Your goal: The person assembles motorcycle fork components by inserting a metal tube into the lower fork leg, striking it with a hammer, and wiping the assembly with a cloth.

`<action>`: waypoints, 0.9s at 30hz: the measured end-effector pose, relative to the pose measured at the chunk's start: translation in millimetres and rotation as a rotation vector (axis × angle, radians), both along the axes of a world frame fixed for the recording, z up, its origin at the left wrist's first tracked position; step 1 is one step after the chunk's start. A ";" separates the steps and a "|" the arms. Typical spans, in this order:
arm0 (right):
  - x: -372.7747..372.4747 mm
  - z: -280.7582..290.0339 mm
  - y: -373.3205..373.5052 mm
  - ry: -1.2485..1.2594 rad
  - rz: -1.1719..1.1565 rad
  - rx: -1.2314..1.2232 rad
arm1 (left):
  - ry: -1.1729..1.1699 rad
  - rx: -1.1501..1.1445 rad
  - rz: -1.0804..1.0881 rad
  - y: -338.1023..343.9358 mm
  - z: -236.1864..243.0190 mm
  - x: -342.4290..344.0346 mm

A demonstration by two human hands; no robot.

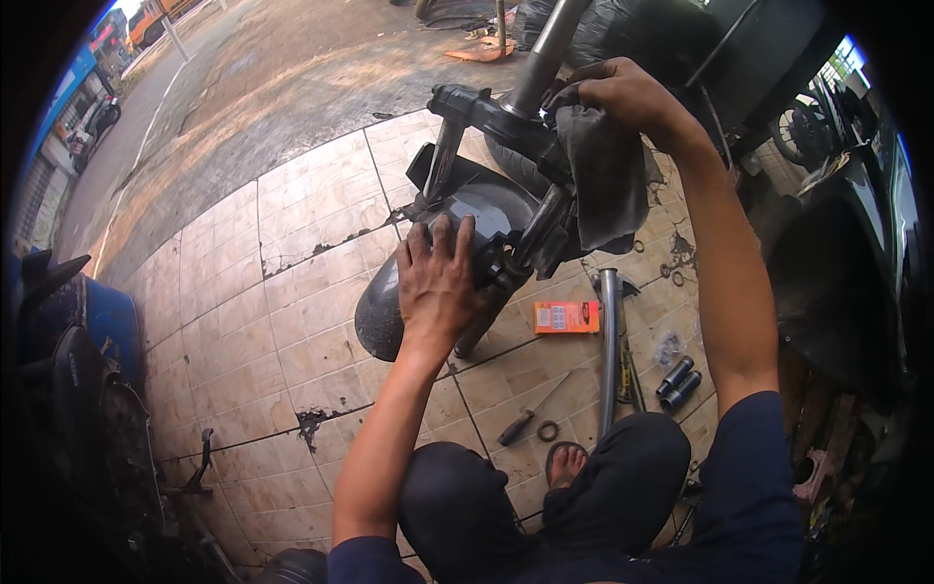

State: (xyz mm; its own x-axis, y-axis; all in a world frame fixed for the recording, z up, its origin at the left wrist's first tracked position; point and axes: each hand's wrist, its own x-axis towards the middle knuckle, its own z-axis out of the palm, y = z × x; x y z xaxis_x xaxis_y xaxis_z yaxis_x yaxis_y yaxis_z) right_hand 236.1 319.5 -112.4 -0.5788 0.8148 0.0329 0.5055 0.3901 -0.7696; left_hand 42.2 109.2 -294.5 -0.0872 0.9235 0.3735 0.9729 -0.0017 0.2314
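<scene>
A motorcycle front fork assembly stands before me, with a dark fork clamp point(501, 119) across its top and a thick grey steering tube point(548, 60) rising from it. My left hand point(438, 287) lies on the dark front mudguard point(377, 316), fingers stretched over its top. Beside the steering tube's base, my right hand point(623, 92) has its fingers closed on a dark grey rag point(605, 180). The rag hangs down along the right side of the clamp and hides part of it. Fingertips of the right hand are partly hidden behind the tube and rag.
On the tiled floor point(224, 321) lie an orange box point(566, 316), a long metal tube point(609, 350), a screwdriver point(516, 428), a ring point(549, 430) and two dark sockets point(679, 383). A blue drum point(112, 326) stands at left. Black bags point(623, 34) sit at the back.
</scene>
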 end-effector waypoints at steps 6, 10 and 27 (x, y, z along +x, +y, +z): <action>9.9 -26.4 65.6 0.505 0.190 -0.438 | -0.006 0.046 0.008 2.1 5.7 4.2; -31.3 -64.4 89.3 0.720 0.336 -0.674 | 0.010 0.047 0.011 3.1 1.7 3.2; -46.3 -74.7 99.4 0.534 0.328 -0.491 | 0.071 0.078 0.029 7.9 2.4 10.5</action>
